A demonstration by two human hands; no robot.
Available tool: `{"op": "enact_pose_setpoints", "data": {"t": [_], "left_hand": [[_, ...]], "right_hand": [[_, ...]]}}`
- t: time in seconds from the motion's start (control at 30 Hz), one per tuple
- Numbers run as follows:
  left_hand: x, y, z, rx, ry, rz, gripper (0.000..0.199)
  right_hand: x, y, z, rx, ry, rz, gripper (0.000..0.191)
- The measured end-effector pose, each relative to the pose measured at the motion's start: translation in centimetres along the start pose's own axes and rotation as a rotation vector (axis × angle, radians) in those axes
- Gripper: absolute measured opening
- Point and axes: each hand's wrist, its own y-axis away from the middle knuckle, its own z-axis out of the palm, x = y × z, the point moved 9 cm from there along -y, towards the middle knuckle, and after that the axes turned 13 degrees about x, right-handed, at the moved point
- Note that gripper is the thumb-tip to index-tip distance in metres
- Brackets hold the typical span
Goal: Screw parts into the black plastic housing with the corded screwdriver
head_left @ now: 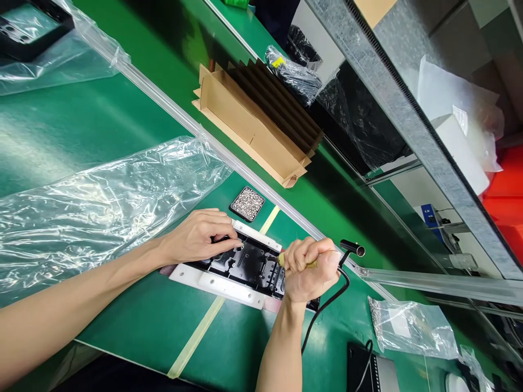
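Note:
A black plastic panel (245,261) lies on the green bench between white fixture strips (218,284). My left hand (208,235) reaches over its left part, with thumb and forefinger closed together just above the surface. A tiny bright speck shows at those fingertips, too small to name. Wrapped in a fist, my right hand (312,267) grips a corded screwdriver (281,259) with a yellowish front end, above the panel's right part. The tool's tip is hard to make out. Beyond the panel sits a small square tray (247,203) of silvery screws.
Clear plastic sheeting (122,201) covers the bench at left. A cardboard box with dividers (253,125) stands behind the metal rail (171,111). A black cable (327,307) hangs from the tool. A plastic bag (414,326) and a black device (370,367) lie at right.

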Motion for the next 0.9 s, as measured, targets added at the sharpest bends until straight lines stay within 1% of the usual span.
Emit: {"op": "enact_pose_setpoints", "data": {"t": [0.2,0.53,0.67,0.9], "left_hand": [[0.16,-0.05,0.05,-0.002,-0.009,0.013,0.028],[0.19,-0.12,0.04,-0.002,-0.011,0.009,0.030],[0.33,-0.21,-0.01,0.003,-0.011,0.020,0.031],[0.41,-0.28,-0.01,0.000,-0.022,0.024,0.032]], "right_hand": [[-0.08,-0.12,0.01,0.007,-0.016,0.020,0.067],[-0.21,-0.20,-0.05,-0.014,0.015,-0.013,0.067],[-0.30,-0.21,-0.11,0.009,0.016,-0.026,0.065],[-0.24,-0.26,-0.33,0.028,-0.005,-0.007,0.060]]}}
